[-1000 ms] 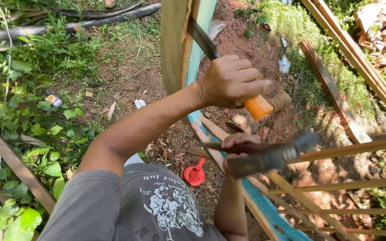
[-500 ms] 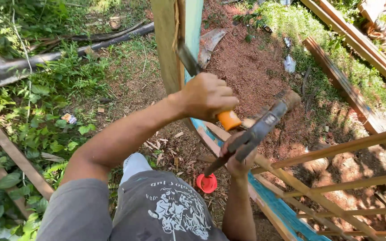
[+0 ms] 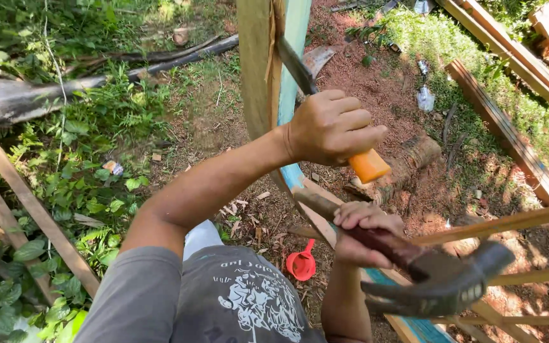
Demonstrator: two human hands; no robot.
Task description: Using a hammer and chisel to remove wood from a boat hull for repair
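My left hand [image 3: 332, 127] is closed around a chisel with an orange handle [image 3: 368, 165]. Its dark metal blade [image 3: 295, 63] is set against the edge of an upright wooden post [image 3: 255, 63] that has a turquoise board [image 3: 297, 25] behind it. Below it, my right hand [image 3: 363, 232] grips the dark handle of a claw hammer. The hammer's steel head [image 3: 446, 286] sits low and close to the camera, away from the chisel's end. My grey printed shirt fills the bottom of the view.
A red plastic scoop [image 3: 301, 263] lies on the bare dirt below my hands. Thin wooden slats [image 3: 497, 223] cross at the right, long planks [image 3: 509, 57] lie at the upper right, and a short log [image 3: 414, 155] rests nearby. A dark pipe [image 3: 96, 82] and leafy weeds are on the left.
The hammer head rose to the chisel's orange end half a second ago and has now dropped back down toward me. My left hand stays on the chisel at the post.
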